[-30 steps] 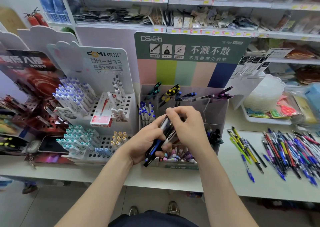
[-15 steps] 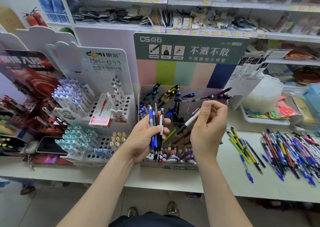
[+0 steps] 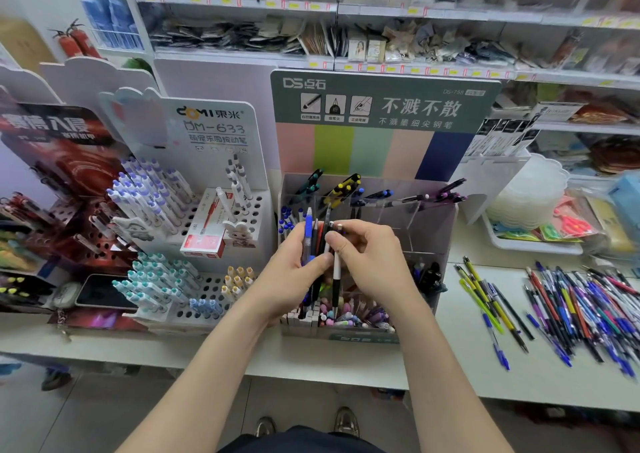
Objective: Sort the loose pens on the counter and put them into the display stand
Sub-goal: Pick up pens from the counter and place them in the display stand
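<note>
The right hand (image 3: 374, 262) pinches the top end of a white-and-black pen (image 3: 336, 272) between thumb and forefinger. The pen stands nearly upright, tip down, touching the bundle of pens (image 3: 310, 234) that the left hand (image 3: 291, 276) grips, thumb curled across them. That bundle stands upright too, clicker ends up. Both hands are over the front of the clear display stand (image 3: 433, 231). Loose pens (image 3: 581, 307) lie well to the right on the white counter (image 3: 450, 359).

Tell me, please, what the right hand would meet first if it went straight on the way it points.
Probably the pens in the left hand; the right hand, pinching a pen, points left at them.
</note>
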Demonstrator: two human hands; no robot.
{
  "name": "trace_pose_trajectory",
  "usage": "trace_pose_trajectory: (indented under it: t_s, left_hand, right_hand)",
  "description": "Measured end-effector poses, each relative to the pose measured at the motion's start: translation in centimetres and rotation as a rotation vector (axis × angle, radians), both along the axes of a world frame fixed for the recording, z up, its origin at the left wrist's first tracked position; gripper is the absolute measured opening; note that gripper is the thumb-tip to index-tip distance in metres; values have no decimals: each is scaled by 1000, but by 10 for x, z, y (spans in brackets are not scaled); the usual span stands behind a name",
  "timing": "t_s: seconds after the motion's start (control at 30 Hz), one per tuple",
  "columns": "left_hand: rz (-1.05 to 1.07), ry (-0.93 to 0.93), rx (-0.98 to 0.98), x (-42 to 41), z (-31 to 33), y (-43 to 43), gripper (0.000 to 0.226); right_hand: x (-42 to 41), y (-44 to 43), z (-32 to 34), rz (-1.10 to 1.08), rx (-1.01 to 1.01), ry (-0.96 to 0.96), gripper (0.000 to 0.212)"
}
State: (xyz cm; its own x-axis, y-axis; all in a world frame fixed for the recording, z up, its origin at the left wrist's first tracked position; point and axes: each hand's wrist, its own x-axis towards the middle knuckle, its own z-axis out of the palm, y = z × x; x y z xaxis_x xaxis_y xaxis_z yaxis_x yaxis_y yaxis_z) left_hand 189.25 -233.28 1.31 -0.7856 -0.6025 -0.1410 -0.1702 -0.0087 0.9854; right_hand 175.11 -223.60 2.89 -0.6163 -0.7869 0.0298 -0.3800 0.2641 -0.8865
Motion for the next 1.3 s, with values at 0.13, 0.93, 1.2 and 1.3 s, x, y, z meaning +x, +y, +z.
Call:
trace_pose_trajectory:
  t_s: [0.13,0.93,1.2,1.3]
  left_hand:
    - [-19,-15,-23,0,4,-3,34]
    - [112,170,498,-56,3,22,27]
    - [133,159,412,-76,8,37,28]
    - [134,180,378,-79,8,44,29]
  right_hand:
    - [-4,-2,0,-26,71,-50,16]
    - [-100,17,19,-517,-542,445,18]
    - [-132,3,-1,-113,27,778,21]
    - [-132,10,-6,-210,74,837,23]
